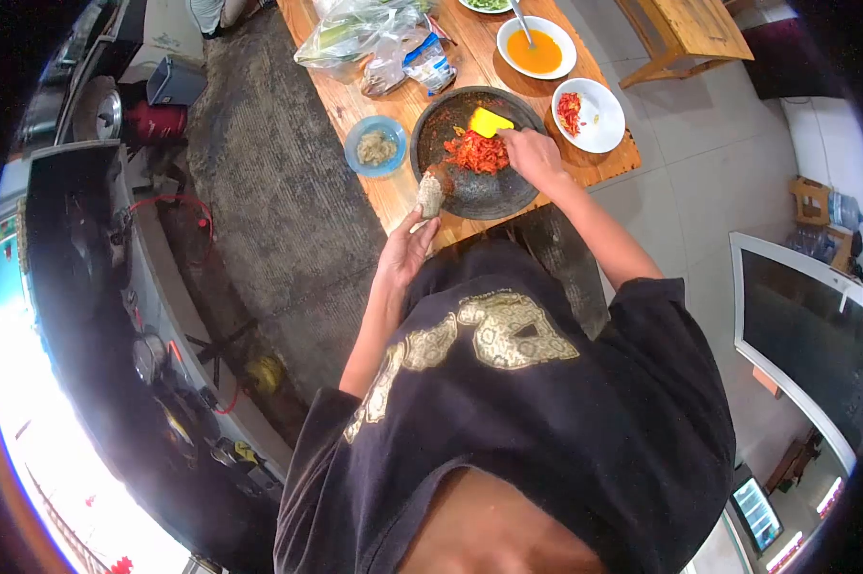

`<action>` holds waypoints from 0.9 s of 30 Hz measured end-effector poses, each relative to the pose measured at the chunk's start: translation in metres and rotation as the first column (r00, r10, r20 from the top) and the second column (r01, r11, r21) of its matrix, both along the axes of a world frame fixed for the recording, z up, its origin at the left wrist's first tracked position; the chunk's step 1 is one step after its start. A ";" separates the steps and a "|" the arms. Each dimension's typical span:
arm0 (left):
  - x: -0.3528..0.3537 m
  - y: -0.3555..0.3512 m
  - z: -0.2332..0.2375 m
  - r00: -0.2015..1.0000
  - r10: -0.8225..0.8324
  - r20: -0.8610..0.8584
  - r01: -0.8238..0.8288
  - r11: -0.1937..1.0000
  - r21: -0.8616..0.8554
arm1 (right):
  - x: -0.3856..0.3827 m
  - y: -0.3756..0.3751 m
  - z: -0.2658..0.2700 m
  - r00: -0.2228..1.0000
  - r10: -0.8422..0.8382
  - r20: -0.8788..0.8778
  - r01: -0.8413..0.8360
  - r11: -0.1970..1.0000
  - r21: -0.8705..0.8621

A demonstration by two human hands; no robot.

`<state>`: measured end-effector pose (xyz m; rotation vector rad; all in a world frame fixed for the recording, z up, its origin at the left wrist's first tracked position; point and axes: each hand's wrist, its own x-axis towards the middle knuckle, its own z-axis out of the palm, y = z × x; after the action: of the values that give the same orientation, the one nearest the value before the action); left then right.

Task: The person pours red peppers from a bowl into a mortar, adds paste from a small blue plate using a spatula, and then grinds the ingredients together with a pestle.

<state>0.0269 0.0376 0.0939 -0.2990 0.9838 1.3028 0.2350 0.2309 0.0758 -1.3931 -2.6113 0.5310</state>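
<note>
My left hand grips a speckled grey stone pestle, its reddened end over the near-left rim of a wide dark stone mortar. In my right hand is a spatula with a yellow blade. The blade lies against the far edge of a heap of crushed red chili inside the mortar. Just left of the mortar stands a blue bowl with a pale, wet-looking food in it.
To the right is a white bowl with cut red chili. Behind it stand a bowl of orange liquid with a spoon and a plate of chopped greens. Plastic bags lie at the far left of the wooden table.
</note>
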 end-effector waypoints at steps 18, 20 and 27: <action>-0.039 0.003 -0.024 0.968 -0.249 -0.038 0.252 0.963 0.098 | -0.038 -0.015 0.006 0.940 -0.329 -0.088 0.319 0.941 -0.115; -0.042 0.004 -0.026 0.964 -0.262 -0.036 0.264 0.958 0.109 | -0.045 -0.019 0.002 0.956 -0.290 -0.040 0.286 0.954 -0.095; -0.043 0.003 -0.027 0.971 -0.237 0.003 0.235 0.965 0.119 | -0.044 -0.045 0.020 0.967 -0.252 -0.036 0.251 0.967 -0.037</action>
<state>-0.0160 0.0410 0.0672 -0.0977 0.8945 1.1329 0.1912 0.1864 0.0953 -1.6735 -2.3552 0.5604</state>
